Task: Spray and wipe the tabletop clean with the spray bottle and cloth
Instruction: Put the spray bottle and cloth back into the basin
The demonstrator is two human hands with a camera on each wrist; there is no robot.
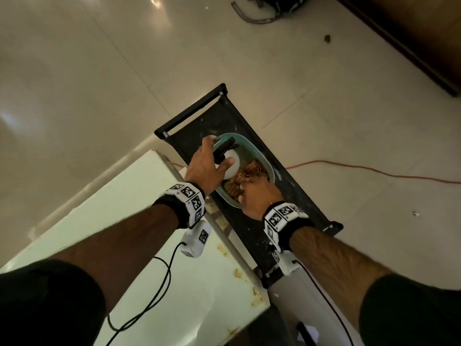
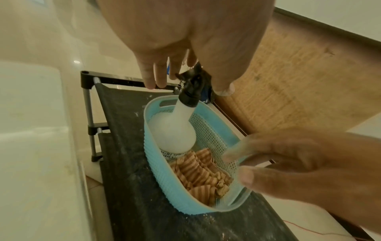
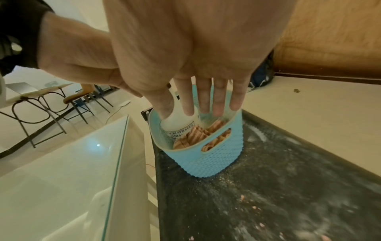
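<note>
A white spray bottle (image 1: 233,163) with a black trigger head stands in a light blue perforated basket (image 1: 267,168). Beside it in the basket lies a crumpled brown striped cloth (image 1: 249,171). My left hand (image 1: 219,151) hovers over the bottle's head; the fingers (image 2: 156,81) and thumb bracket it without closing. My right hand (image 1: 249,193) reaches into the near end of the basket, its straight fingers (image 3: 206,106) just above the cloth (image 3: 193,135). The white glass tabletop (image 1: 124,221) lies to the left, with brown stains (image 1: 237,273) along its right edge.
The basket sits on a narrow black stand (image 1: 199,121) dusted with white specks, right against the table. An orange cable (image 1: 361,168) runs across the tiled floor. Wooden furniture (image 1: 411,33) stands at the far right. In the right wrist view, chairs and another table (image 3: 41,97) stand beyond.
</note>
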